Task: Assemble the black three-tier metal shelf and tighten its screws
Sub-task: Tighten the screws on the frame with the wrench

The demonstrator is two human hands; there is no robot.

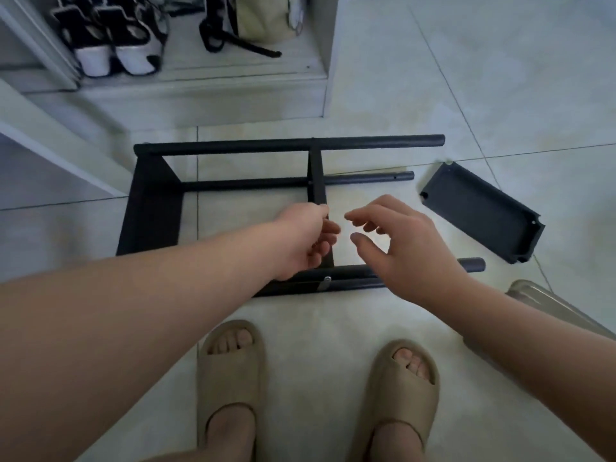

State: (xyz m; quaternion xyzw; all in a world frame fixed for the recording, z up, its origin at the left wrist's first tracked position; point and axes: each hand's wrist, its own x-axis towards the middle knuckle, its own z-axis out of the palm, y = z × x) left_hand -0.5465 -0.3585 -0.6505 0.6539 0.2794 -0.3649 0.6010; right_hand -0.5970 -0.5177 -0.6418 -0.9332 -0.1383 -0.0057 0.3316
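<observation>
The black metal shelf frame (233, 146) lies on its side on the tiled floor, with long round poles running left to right. One tier panel (150, 208) sits at its left end and a second tier (318, 181) stands edge-on near the middle. My left hand (300, 241) grips the near part of that middle tier, fingers curled round its edge. My right hand (403, 248) hovers just right of it, fingers loosely bent, holding nothing. A small silver screw or key (324, 283) sticks out of the near pole (360, 278). A third loose black tier (480, 211) lies at the right.
My two feet in beige slides (233, 381) stand just in front of the frame. An open cabinet at the back holds black-and-white shoes (110, 38) and a pale bag (266, 18). A beige ridged object (546, 305) lies at the right, under my forearm.
</observation>
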